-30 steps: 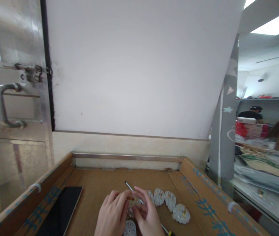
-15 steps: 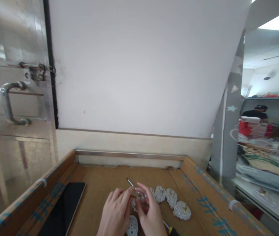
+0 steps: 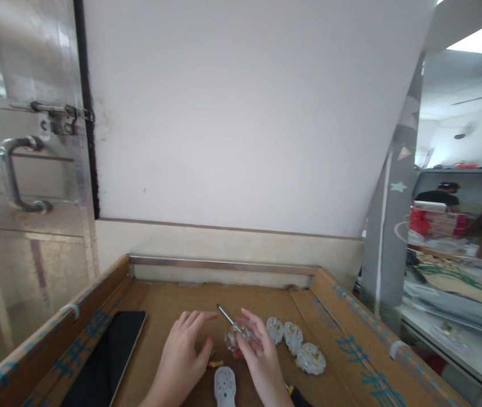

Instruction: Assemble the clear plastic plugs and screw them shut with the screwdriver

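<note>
— What have you got in your hands there?

— My right hand [image 3: 262, 362] is closed on a clear plug body [image 3: 236, 337] along with a screwdriver [image 3: 226, 316] — its metal shaft pokes up and away from my fingers, toward the far edge of the cardboard tray [image 3: 343, 316]. My left hand [image 3: 181, 356] is open, fingers spread, resting on the cardboard just beside the plug and holding nothing.

— And the loose bits?

— A small brass part [image 3: 215, 363] lies on the cardboard between my two hands, touching neither as far as I can tell. A white plug cover [image 3: 224, 390] sits flat at the near edge, below it. Three more white plug pieces [image 3: 294, 342] are lined up to the right of my right hand, and a phone [image 3: 105, 362] lies dark along the tray's left side, well apart from the work.

— Which step is this, would you say?

— I judge it to be the fitting stage: the plug is open, the cover off, the brass part not yet in. The next move, I'd guess, calls for a fine pinch from the left fingers on that brass piece, with the right hand keeping the plug steady — it's small and could skid on the cardboard.
</note>
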Tool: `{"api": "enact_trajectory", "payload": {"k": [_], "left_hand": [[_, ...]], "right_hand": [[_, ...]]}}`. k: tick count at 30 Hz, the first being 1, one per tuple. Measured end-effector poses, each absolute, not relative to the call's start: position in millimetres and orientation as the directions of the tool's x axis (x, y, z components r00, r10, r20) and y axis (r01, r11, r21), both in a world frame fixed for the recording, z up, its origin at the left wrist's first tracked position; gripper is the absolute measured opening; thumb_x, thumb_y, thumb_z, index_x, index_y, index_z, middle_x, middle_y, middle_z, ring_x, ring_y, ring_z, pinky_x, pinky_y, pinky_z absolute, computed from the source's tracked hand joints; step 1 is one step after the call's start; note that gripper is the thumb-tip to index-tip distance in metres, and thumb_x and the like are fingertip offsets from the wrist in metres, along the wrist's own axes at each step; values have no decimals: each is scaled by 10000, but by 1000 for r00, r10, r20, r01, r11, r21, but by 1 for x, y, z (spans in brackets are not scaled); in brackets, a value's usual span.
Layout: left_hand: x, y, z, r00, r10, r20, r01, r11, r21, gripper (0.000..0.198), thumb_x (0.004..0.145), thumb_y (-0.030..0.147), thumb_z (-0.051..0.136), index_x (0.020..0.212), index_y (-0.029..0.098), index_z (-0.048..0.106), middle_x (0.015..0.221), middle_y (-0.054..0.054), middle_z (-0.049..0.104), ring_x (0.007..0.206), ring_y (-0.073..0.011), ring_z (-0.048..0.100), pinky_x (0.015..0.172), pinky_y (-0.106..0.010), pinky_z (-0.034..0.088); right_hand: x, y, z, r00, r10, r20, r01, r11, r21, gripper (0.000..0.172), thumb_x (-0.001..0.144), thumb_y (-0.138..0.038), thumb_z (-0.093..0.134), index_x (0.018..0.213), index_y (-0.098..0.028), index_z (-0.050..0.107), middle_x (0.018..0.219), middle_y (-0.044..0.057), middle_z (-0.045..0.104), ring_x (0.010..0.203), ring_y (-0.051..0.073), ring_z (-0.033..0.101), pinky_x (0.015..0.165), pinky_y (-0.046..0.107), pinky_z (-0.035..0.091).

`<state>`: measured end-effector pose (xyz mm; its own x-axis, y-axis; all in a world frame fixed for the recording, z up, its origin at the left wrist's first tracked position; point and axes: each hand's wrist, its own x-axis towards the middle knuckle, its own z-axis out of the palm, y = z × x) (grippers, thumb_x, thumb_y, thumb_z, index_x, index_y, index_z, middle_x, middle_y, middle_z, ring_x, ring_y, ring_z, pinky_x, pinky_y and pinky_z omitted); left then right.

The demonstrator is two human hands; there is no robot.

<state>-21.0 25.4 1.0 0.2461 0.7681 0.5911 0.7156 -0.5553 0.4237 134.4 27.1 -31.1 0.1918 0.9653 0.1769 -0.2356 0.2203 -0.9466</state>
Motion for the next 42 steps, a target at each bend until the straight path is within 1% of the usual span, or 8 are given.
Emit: {"api": "enact_trajectory", "payload": {"k": [6, 15, 20, 25, 28, 30, 35, 42], "left_hand": [[-27, 15, 9, 368, 862, 350, 723, -502, 475, 269, 641, 122, 524, 848, 237, 652, 848, -24, 649, 845, -227, 556, 772, -358, 405], [-30, 12, 3, 373, 870, 323, 754, -487, 440, 163, 666, 125, 545, 743, 230, 645, 808, -18, 641, 828, -218, 561, 745, -333, 393], [-31, 14, 0, 362, 858, 363, 711, -506, 488, 124, 742, 141, 535, 747, 221, 629, 770, -5, 652, 783, -191, 585, 738, -309, 424], [-33, 20, -4, 223, 831, 510, 656, -515, 552, 106, 797, 171, 530, 818, 226, 618, 775, -2, 652, 751, -172, 602, 684, -273, 461], [-31, 20, -5, 188, 758, 625, 643, -576, 505, 102, 822, 176, 523, 859, 228, 603, 799, -8, 656, 767, -180, 602, 692, -287, 469], [-27, 18, -5, 240, 714, 658, 644, -624, 443, 109, 834, 170, 520, 877, 235, 596, 810, -6, 658, 769, -185, 600, 693, -299, 470], [-19, 13, -5, 378, 676, 633, 660, -676, 328, 161, 865, 159, 494, 961, 249, 588, 869, -15, 660, 791, -194, 592, 704, -322, 470], [-19, 14, -6, 404, 699, 590, 668, -666, 332, 174, 895, 174, 454, 987, 248, 583, 917, -26, 647, 833, -191, 584, 739, -327, 474]], "right_hand": [[130, 26, -27, 289, 945, 153, -263, 232, -936, 571, 579, -510, 728, 1011, -172, 567, 936, 95, 621, 587, 157, 611, 464, 250, 471], [131, 26, -26, 272, 954, 125, -285, 205, -936, 613, 553, -543, 731, 1008, -164, 572, 947, 101, 617, 615, 178, 622, 466, 256, 469], [132, 27, -28, 236, 969, 70, -335, 149, -931, 579, 611, -512, 696, 1052, -168, 550, 1056, 130, 601, 706, 205, 647, 549, 287, 502], [131, 27, -29, 188, 982, 36, -399, 110, -911, 496, 626, -397, 668, 1061, -191, 546, 1128, 122, 590, 753, 211, 653, 601, 309, 514], [130, 26, -31, 180, 982, 60, -396, 128, -909, 515, 582, -353, 716, 1049, -206, 556, 1113, 107, 606, 808, 219, 644, 615, 299, 512], [130, 26, -33, 170, 981, 92, -383, 151, -911, 535, 580, -391, 736, 1052, -212, 558, 1106, 108, 613, 824, 223, 639, 619, 301, 510], [130, 25, -34, 124, 979, 162, -343, 196, -919, 558, 585, -437, 758, 1057, -209, 568, 1102, 120, 623, 885, 236, 630, 658, 305, 502], [125, 19, -29, 87, 987, 134, -360, 157, -920, 574, 585, -464, 759, 1058, -210, 556, 1100, 120, 619, 748, 206, 655, 574, 281, 506]]}}
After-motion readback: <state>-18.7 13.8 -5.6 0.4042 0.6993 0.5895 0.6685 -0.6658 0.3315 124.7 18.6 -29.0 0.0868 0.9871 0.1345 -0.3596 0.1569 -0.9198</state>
